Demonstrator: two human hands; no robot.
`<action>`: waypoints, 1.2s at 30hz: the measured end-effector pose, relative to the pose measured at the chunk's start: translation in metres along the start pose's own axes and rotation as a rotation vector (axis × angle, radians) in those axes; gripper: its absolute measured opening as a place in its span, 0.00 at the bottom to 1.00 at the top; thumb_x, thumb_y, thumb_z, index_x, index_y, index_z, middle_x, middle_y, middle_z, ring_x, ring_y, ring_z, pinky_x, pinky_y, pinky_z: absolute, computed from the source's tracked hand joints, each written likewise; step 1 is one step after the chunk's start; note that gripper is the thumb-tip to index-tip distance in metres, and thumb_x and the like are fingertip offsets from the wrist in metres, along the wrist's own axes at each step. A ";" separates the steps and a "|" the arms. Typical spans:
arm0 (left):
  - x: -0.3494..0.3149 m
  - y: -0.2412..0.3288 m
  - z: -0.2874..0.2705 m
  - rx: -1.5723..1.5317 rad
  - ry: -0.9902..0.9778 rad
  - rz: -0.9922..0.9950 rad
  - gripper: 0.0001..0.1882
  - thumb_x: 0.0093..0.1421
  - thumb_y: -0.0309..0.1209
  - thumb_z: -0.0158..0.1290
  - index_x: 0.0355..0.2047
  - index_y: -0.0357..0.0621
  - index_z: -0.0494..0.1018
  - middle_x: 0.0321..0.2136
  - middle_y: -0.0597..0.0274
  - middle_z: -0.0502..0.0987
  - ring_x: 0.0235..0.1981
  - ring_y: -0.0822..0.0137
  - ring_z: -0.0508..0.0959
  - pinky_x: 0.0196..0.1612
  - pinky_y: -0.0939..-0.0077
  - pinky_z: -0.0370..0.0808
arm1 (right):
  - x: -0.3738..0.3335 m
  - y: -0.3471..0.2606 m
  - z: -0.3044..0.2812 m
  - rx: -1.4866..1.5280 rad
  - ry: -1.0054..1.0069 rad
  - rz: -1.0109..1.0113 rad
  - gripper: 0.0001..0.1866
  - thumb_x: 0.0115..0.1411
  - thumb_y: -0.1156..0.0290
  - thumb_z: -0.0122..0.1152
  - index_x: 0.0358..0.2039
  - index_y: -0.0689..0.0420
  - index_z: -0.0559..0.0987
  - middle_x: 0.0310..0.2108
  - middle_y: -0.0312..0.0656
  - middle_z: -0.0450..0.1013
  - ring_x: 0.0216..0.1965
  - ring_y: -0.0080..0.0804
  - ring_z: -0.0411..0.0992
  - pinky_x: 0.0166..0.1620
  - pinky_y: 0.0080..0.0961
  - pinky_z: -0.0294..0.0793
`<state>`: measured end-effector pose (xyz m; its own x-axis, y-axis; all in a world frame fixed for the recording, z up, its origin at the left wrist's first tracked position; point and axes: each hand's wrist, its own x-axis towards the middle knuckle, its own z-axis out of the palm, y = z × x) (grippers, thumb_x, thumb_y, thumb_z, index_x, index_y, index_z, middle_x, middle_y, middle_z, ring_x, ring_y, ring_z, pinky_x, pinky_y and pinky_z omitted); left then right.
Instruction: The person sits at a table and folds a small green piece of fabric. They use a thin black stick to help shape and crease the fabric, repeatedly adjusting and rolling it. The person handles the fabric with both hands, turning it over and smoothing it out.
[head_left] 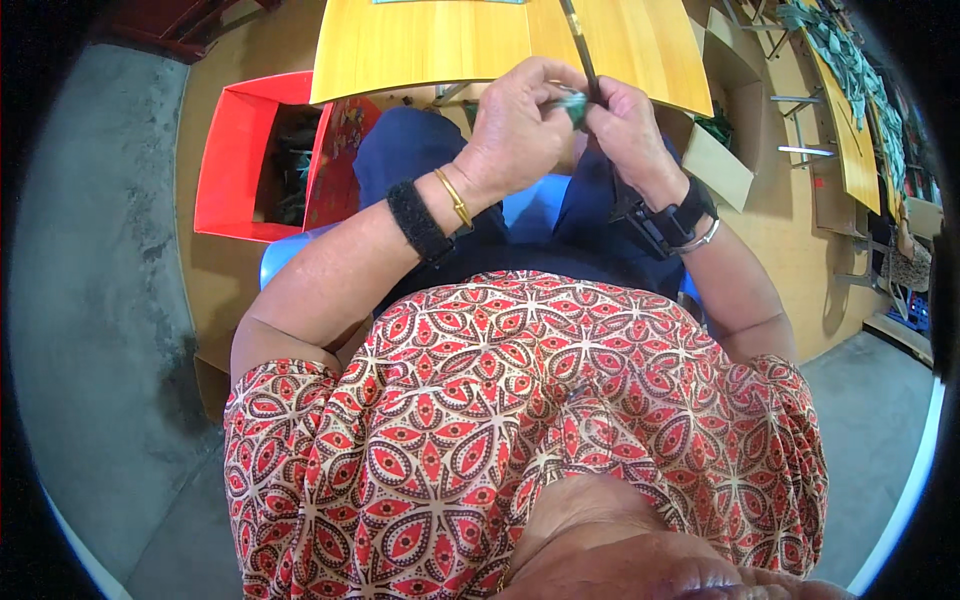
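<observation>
Fingers bent in a pinch, my left hand (515,125) holds a small shiny green bundle (573,106), perhaps ribbon or wrapping; its exact kind is blurred. My right hand (635,135) is closed beside it, thumb and fingers around a thin dark rod-like piece (579,40). That piece slants up from the fingers over the table's near edge. Both hands are close together above my lap, and the fingertips of the right one nearly meet the green bundle. Where the dark piece runs within the right palm is hidden.
A yellow wooden table (430,45) stands ahead. On the left is a red box (228,165) with dark green items inside; at right an open cardboard box (720,165) holds green material. Another table (850,140) farther right carries heaps of green strips (850,60).
</observation>
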<state>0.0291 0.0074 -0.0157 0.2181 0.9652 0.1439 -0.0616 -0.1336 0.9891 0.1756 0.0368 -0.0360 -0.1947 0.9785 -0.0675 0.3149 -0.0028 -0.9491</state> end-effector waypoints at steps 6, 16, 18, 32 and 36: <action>0.003 0.005 -0.012 -0.487 -0.207 -0.242 0.21 0.51 0.21 0.45 0.46 0.38 0.57 0.32 0.58 0.71 0.31 0.73 0.72 0.36 0.82 0.70 | -0.008 -0.009 0.006 0.207 0.036 -0.046 0.08 0.49 0.81 0.45 0.29 0.62 0.72 0.19 0.35 0.67 0.18 0.17 0.62 0.18 0.15 0.60; 0.003 -0.003 -0.022 -0.277 -0.007 -0.247 0.24 0.52 0.24 0.48 0.48 0.34 0.54 0.32 0.52 0.70 0.33 0.70 0.71 0.38 0.79 0.68 | -0.016 -0.024 -0.007 0.854 -0.293 0.325 0.04 0.55 0.74 0.47 0.29 0.59 0.69 0.21 0.30 0.61 0.19 0.16 0.55 0.20 0.11 0.54; 0.001 -0.005 -0.021 -0.129 0.013 -0.168 0.21 0.52 0.22 0.47 0.46 0.34 0.56 0.31 0.53 0.71 0.32 0.71 0.71 0.35 0.80 0.69 | -0.016 -0.020 -0.009 0.884 -0.377 0.346 0.04 0.56 0.73 0.47 0.30 0.59 0.69 0.21 0.30 0.60 0.19 0.16 0.54 0.20 0.11 0.54; 0.003 0.001 -0.020 0.248 -0.198 -0.077 0.09 0.50 0.27 0.44 0.26 0.33 0.70 0.17 0.60 0.71 0.19 0.77 0.69 0.22 0.82 0.67 | -0.010 -0.028 -0.040 0.726 -0.890 0.356 0.06 0.56 0.67 0.49 0.30 0.55 0.71 0.14 0.25 0.53 0.14 0.12 0.48 0.15 0.10 0.43; -0.002 -0.001 -0.022 0.112 -0.231 -0.290 0.11 0.51 0.24 0.41 0.33 0.35 0.70 0.23 0.67 0.70 0.21 0.80 0.68 0.23 0.87 0.66 | -0.009 -0.025 -0.029 0.650 -0.538 0.373 0.06 0.55 0.67 0.50 0.29 0.56 0.72 0.14 0.24 0.55 0.14 0.11 0.48 0.16 0.09 0.45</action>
<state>0.0072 0.0102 -0.0174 0.4255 0.8922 -0.1514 0.1385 0.1012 0.9852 0.1967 0.0343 -0.0025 -0.6426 0.6635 -0.3832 -0.1078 -0.5735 -0.8121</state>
